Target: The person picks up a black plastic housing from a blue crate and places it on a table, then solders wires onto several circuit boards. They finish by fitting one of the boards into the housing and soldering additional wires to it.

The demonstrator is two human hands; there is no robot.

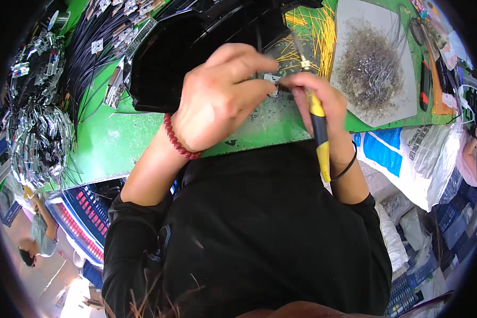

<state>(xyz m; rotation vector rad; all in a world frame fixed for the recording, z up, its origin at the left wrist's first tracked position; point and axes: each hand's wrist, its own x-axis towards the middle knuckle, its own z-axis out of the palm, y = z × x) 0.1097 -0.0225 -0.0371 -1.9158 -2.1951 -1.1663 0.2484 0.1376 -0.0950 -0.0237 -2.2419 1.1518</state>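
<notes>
My right hand [331, 103] is closed round a soldering iron [319, 124] with a yellow and black handle. Its metal shaft points up and away, past a brass-coloured collar. Between my two hands is a small silvery plate-like part [273, 79], which the thumb and fingers of my left hand [217, 100] pinch. Fingertips of the right hand reach to the other side of that part. Slight motion blur softens the fingers. Just beyond the left hand lies a large glossy black plastic housing [164, 58], partly covered by that hand. Thin yellow wires [326, 37] are spread beyond the right hand.
A grey board [405, 103] with a heap of dark solder scraps lies at the right of the green table [127, 143]. Bundles of black cables [85, 58] and silvery connectors [40, 143] crowd the left. White sacks [424, 159] stand right; another person [42, 233] is at lower left.
</notes>
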